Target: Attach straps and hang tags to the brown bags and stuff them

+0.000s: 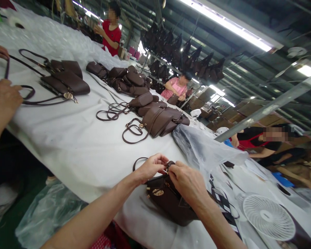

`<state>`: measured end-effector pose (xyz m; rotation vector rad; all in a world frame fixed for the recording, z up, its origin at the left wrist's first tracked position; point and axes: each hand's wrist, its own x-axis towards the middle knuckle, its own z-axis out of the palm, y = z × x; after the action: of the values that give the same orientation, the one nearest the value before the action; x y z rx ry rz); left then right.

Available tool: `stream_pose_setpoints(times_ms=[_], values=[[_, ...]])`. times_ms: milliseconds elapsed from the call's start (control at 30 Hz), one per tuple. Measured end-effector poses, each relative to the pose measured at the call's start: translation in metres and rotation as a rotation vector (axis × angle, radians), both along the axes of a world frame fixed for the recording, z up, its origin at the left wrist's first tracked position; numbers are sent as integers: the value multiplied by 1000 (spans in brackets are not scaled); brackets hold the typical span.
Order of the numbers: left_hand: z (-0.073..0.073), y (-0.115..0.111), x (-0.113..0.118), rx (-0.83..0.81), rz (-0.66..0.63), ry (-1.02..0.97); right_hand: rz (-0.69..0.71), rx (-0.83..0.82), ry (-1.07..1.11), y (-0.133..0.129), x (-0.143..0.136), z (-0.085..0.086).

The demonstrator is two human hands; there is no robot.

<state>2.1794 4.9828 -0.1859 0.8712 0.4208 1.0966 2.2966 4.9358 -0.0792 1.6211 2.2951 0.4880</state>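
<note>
A dark brown handbag (168, 204) with a gold emblem rests on the white-covered table in front of me. At its top edge my left hand (153, 168) pinches the bag's thin brown strap near a small gold metal fitting (166, 170). Close beside it, my right hand (186, 181) is closed on the strap's looped end, its knuckles hiding part of the fitting. A loop of strap (138, 162) curves out behind my left wrist. How the strap joins the bag is hidden by my fingers.
Several finished-looking brown bags (158, 121) with straps lie beyond my hands. At the left, a co-worker's hands (5, 97) hold another bag's strap. Clear plastic (197, 145) lies right of the bags. A white fan (268, 216) stands at the right. Other people work farther back.
</note>
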Motion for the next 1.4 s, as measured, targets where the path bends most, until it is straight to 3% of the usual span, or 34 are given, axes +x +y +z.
stream_pose_setpoints(times_ms=[100,167,300,367,567,767,900,1067,1167,1267,1400], values=[[-9,-10,-1,-17,24,40,-12,1,5,2,1,-2],[-15,-17,2,55,83,162,-11,-7,14,3,2,-3],[-17,-24,7,292,335,427,-20,-16,45,3,3,-3],[-14,-23,4,350,394,488,-4,-15,121,2,6,-3],[4,-21,-24,471,367,654,163,-37,485,1,14,0],[22,-22,-29,579,495,650,174,-95,394,14,-2,3],[23,-18,-26,532,526,605,148,-106,320,22,-7,4],[14,-15,-14,240,353,288,128,-91,373,23,-4,4],[11,-15,-5,117,320,153,111,-155,463,22,-4,8],[12,-16,-2,84,341,128,99,-227,537,21,-4,12],[15,-16,-4,110,342,165,114,-203,553,20,-4,13]])
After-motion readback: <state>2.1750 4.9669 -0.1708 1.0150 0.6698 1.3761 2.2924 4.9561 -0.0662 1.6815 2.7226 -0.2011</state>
